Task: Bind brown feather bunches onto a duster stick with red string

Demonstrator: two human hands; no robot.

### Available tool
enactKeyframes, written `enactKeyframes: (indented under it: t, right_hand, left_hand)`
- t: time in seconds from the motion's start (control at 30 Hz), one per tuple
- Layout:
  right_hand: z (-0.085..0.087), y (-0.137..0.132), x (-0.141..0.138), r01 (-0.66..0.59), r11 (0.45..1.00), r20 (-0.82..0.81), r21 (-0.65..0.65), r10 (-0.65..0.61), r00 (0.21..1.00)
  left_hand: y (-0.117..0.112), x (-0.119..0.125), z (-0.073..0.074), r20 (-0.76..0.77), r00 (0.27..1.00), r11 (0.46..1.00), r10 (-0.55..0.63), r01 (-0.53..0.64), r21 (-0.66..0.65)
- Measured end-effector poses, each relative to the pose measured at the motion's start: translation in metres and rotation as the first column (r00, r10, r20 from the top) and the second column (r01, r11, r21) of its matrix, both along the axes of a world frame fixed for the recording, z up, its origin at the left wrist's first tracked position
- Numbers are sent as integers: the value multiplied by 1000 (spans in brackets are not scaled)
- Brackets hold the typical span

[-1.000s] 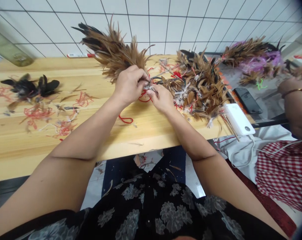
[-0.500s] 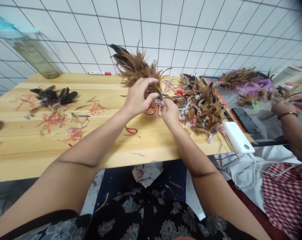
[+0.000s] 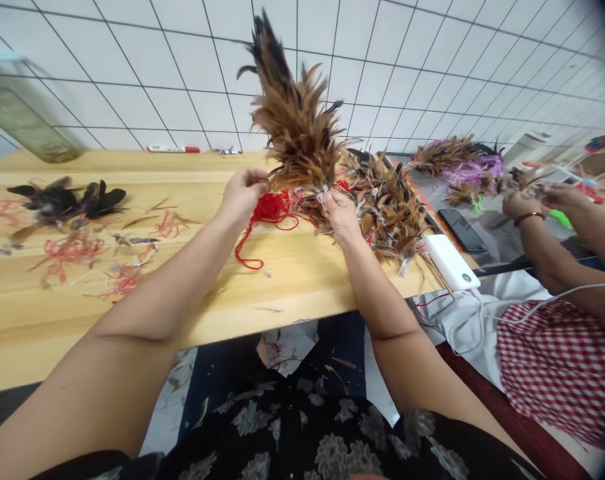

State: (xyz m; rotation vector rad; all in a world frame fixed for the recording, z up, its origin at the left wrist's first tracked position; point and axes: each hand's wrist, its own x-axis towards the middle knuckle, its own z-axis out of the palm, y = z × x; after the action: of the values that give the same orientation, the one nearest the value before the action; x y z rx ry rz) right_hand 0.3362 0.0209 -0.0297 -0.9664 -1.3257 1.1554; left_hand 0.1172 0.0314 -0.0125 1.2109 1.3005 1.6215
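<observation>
A brown and black feather bundle (image 3: 295, 120) stands upright above the wooden table (image 3: 132, 280). My right hand (image 3: 339, 213) is closed around its base, where the quills meet. My left hand (image 3: 242, 193) is closed on a tangle of red string (image 3: 269, 207), which trails down to a loop on the table. The string runs from my left hand towards the base of the bundle. A heap of loose brown feathers (image 3: 387, 200) lies just right of my right hand.
Dark feathers (image 3: 67, 197) and red string scraps (image 3: 67, 250) litter the left of the table. A glass bottle (image 3: 22, 113) and a marker (image 3: 175, 149) lie at the back. A white power bank (image 3: 449, 261) sits at the right edge. Another person's hands (image 3: 537, 200) work on feathers at right.
The feather bundle has swung from leaning left to upright. My left hand left the bundle and moved left, pulling out red string. My right hand stays at the base.
</observation>
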Motion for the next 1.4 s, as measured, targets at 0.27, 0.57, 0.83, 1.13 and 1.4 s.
enactKeyframes:
  t: [0.27,0.57,0.83,1.13,1.4]
  right_hand:
    - [12,-14,-3,-117,980,-171,-161,89,981]
    - [5,-3,7,113,977,228,178,-153,961]
    - [11,-15,15,143,860,779,490,-505,370]
    - [24,-25,7,-129,865,871,485,-463,165]
    - [26,-43,-7,-374,805,887,460,-401,228]
  left_hand:
    - [-13,40,-24,-69,813,806,-578,583,104]
    - [-37,43,-17,-386,743,822,-547,563,-80]
    - [-39,31,-1,-898,435,844,67,455,284]
    - [-29,2,35,-840,538,875,73,369,312]
    - [1,-37,49,-842,537,965,54,188,182]
